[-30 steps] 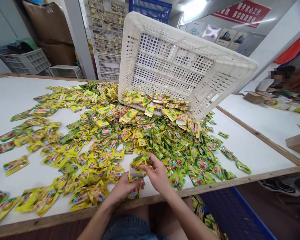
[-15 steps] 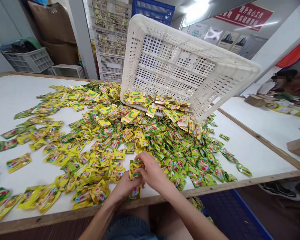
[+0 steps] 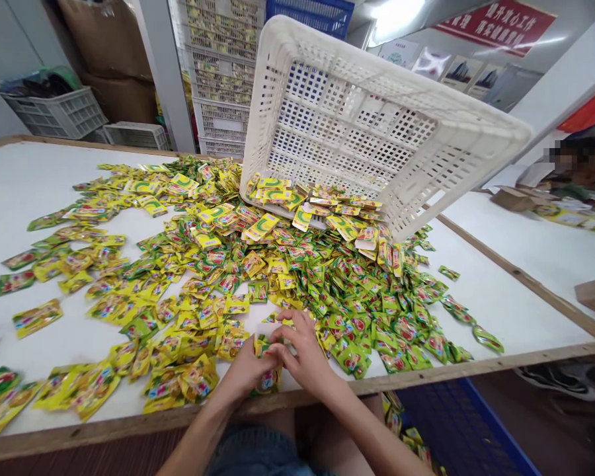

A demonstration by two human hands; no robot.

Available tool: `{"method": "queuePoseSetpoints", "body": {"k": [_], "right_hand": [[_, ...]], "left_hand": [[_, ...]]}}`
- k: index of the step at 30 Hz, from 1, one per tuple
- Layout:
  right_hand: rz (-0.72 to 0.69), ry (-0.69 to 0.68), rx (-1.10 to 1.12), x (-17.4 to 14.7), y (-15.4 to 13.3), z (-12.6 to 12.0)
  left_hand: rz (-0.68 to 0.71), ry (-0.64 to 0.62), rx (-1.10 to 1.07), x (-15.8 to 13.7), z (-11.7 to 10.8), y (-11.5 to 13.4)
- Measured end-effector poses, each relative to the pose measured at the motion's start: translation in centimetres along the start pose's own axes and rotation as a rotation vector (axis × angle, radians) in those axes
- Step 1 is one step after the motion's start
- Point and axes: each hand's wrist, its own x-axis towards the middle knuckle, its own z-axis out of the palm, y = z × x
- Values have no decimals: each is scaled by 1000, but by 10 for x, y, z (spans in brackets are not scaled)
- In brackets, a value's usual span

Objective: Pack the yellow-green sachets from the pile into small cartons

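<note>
My left hand [image 3: 250,365] is closed around a small yellow-and-green candy box [image 3: 262,344] just above the table's front edge. A white flap shows at the top of this box; its lower part is hidden by my fingers. My right hand [image 3: 302,344] bends over it from the right, fingertips and thumb on the flap end. Below my hands lies a yellow packet [image 3: 270,380], partly covered. Yellow packets [image 3: 183,380] are heaped to the left, and green packets [image 3: 352,357] to the right.
A white plastic crate [image 3: 347,132] stands tipped toward me on the table [image 3: 10,185], with flat boxes [image 3: 272,192] spilling from its lower rim. A blue crate [image 3: 466,423] sits below the table edge at right. Stacked crates [image 3: 223,79] stand behind; a person [image 3: 570,158] is at far right.
The green packet visible between my fingers before no longer shows; a white flap shows there now. My right hand's fingers have spread slightly and shifted a little. The view has tilted slightly.
</note>
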Motion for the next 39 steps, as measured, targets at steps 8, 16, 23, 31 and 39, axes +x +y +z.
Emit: {"method": "queuePoseSetpoints", "body": {"k": [8,16,23,31,39], "right_hand": [[91,-146,93,-3,1,-6],[50,-190,57,6,-8,-6],[12,-230,-2,6,-5,-2],[288,124,578,-25,10,15],[211,33,494,-29,13,12]], "left_hand": [[160,151,58,-18,-3,6],[160,100,1,-27,0,5],[170,82,-49,-24,-1,3],[135,108,-78,-24,1,2],[195,162,-29,-27,2,-3]]}}
